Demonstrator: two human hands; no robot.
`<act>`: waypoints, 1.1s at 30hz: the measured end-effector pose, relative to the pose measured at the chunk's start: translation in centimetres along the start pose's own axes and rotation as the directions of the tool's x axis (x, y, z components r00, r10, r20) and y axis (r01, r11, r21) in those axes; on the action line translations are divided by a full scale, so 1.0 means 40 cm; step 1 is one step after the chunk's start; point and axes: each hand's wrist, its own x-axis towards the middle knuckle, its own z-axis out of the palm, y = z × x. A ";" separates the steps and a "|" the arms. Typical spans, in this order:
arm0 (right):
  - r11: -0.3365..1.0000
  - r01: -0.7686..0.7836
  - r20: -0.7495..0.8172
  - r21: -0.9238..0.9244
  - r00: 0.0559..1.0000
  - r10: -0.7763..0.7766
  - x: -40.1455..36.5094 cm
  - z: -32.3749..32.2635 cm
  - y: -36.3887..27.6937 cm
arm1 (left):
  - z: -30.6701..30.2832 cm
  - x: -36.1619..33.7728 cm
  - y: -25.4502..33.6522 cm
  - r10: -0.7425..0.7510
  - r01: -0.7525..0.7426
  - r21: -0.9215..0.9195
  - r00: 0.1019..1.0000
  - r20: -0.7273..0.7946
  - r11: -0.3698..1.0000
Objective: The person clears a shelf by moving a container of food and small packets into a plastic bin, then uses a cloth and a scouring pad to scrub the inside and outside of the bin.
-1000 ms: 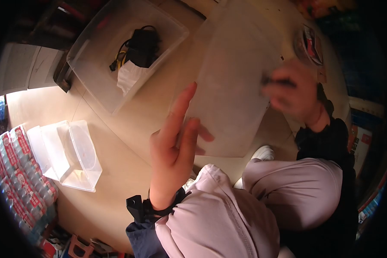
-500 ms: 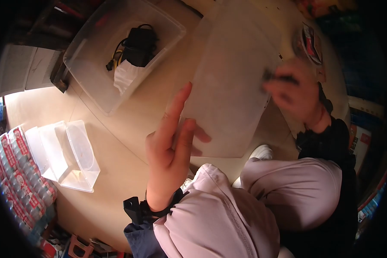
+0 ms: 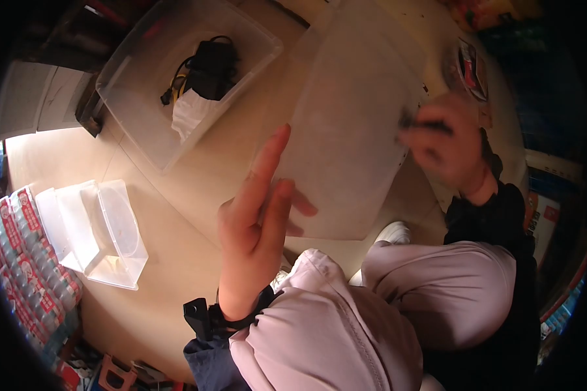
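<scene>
A large translucent plastic sheet or panel stands in front of my knees. My left hand is at its near left edge, index finger stretched along the near side and other fingers showing behind the edge, so the sheet lies between them. At the panel's right side my right hand is closed round a small dark object, blurred, close to the panel's surface.
A clear bin at the upper left holds a black device with cables and a white bag. Below it lies a small clear container. Packed bottles stand far left. A red-and-black packet lies upper right.
The view has shifted very slightly. My right hand, with the dark object, has moved only a little beside the panel. My left hand stays at the edge.
</scene>
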 end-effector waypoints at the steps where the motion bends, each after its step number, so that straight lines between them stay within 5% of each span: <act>1: 0.994 0.075 0.095 0.085 0.992 -0.083 -0.007 -0.002 -0.021 | 0.001 0.001 0.001 -0.005 0.005 -0.010 1.000 0.002 1.000; 6: 0.997 0.071 0.099 0.024 0.992 -0.073 -0.004 -0.001 -0.003 | 0.014 0.003 -0.008 0.023 -0.023 0.020 1.000 -0.020 1.000; 9: 0.992 -0.130 -0.068 0.011 0.989 0.130 0.001 0.004 0.017 | 0.010 0.001 -0.010 0.045 -0.045 0.027 0.999 -0.023 0.999; 11: 0.974 0.101 0.128 0.201 0.983 -0.128 -0.006 0.001 -0.017 | 0.006 -0.001 -0.010 0.021 -0.021 0.029 1.000 -0.009 0.999; 15: 0.964 0.247 0.121 0.096 0.959 -0.258 -0.004 0.004 -0.030 | 0.013 0.000 -0.010 0.009 -0.008 0.029 1.000 -0.020 1.000; 17: 0.994 -0.100 -0.080 0.040 0.991 0.103 0.000 0.014 0.038 | 0.012 0.003 -0.007 0.019 -0.019 0.025 1.000 -0.014 1.000; 20: 0.973 -0.227 -0.192 -0.035 0.957 0.217 0.019 0.011 0.098 | 0.014 0.002 -0.011 0.033 -0.033 0.019 0.999 -0.020 0.999; 24: 0.999 0.036 -0.028 -0.037 0.999 -0.037 0.015 0.001 0.021 | 0.010 -0.001 -0.009 0.036 -0.035 0.022 0.999 -0.016 0.999; 27: 1.000 0.014 -0.022 -0.003 1.000 -0.014 0.019 0.008 0.030 | 0.013 0.000 -0.008 0.034 -0.033 0.024 0.999 -0.015 0.999; 29: 0.949 -0.313 -0.252 -0.036 0.922 0.294 0.025 0.031 0.095 | 0.017 -0.001 -0.009 0.037 -0.037 0.025 0.999 -0.034 0.999; 33: 0.956 -0.293 -0.286 -0.023 0.918 0.275 0.053 0.032 0.110 | 0.011 -0.002 -0.012 0.043 -0.042 0.038 0.999 -0.021 0.998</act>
